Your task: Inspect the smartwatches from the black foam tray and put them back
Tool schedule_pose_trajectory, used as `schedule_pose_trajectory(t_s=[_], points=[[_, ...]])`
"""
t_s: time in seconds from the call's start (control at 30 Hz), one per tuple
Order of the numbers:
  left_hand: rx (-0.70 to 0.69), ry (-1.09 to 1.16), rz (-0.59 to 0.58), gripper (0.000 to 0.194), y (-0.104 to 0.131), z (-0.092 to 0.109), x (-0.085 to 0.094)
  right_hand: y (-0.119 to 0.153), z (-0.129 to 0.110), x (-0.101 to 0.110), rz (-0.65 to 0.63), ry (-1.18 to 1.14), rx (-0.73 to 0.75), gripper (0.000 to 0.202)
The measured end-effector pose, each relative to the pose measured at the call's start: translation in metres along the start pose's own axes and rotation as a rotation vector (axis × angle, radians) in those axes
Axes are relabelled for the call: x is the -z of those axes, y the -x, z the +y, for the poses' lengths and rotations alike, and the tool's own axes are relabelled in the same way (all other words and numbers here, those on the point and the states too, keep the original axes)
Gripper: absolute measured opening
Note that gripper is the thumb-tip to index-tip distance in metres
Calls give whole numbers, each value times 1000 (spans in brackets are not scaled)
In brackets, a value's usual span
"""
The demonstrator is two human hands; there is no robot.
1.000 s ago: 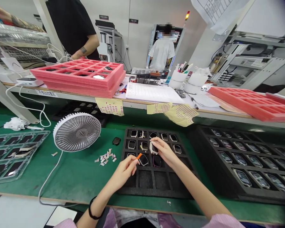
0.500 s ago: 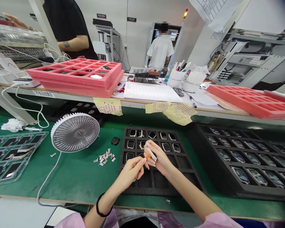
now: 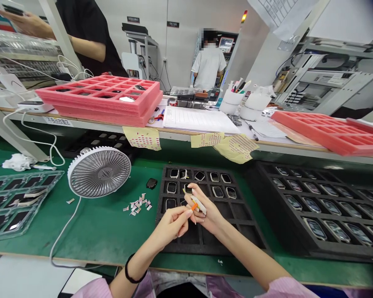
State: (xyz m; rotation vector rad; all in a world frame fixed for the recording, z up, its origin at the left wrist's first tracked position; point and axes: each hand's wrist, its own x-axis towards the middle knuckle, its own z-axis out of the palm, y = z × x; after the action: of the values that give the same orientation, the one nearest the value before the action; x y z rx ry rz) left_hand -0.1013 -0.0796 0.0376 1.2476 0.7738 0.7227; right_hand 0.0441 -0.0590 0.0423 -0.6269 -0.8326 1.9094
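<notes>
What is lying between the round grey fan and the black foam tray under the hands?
The head view shows a small black rounded case and loose whitish strips on the green tabletop.

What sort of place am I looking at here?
Probably an electronics workshop or factory floor: a black foam tray holds rows of square, watch-like devices on a long green-topped workbench, and behind it a person in a white shirt stands near a machine with a screen.

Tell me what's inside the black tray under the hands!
The tray has watches in many pockets. The left hand and right hand hide some middle pockets, so I can't tell everything in those.
</notes>
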Motion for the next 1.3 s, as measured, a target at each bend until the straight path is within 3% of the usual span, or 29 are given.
schedule_pose_trajectory(t_s=[0.27, 0.4, 0.53, 0.6, 0.7, 0.77, 0.83, 0.9, 1.0, 1.17, 1.3], points=[[-24, 49, 55, 45, 0, -7, -1, -2, 4, -5, 74, -53, 9, 35], [-86, 23, 191, 47, -3, -5, -1, -1, 11, -5, 156, 124, 70, 31], [-129, -34, 236, 46, -6, -5, -3, -3, 20, 0, 171, 374, 129, 29], [-105, -46, 261, 46, -4, -9, 3, -10, 17, 14, 195, 510, 186, 30], [-94, -154, 376, 43, 2, -19, 27, -23, 2, 51, 323, 864, 296, 27], [-109, -362, 509, 43, 8, -26, 51, -29, -11, 80, 433, 1339, 330, 26], [-63, -607, 632, 41, 15, -31, 75, -32, -19, 104, 458, 1471, 319, 23], [11, -764, 690, 39, 21, -34, 93, -32, -21, 118, 445, 1556, 311, 21], [89, -857, 692, 39, 28, -34, 105, -29, -16, 118, 421, 1668, 326, 18], [47, -878, 690, 39, 26, -29, 97, -39, -9, 103, 261, 1889, 247, 21], [26, -846, 625, 39, 23, -27, 87, -56, -14, 104, 152, 1805, 146, 26]])
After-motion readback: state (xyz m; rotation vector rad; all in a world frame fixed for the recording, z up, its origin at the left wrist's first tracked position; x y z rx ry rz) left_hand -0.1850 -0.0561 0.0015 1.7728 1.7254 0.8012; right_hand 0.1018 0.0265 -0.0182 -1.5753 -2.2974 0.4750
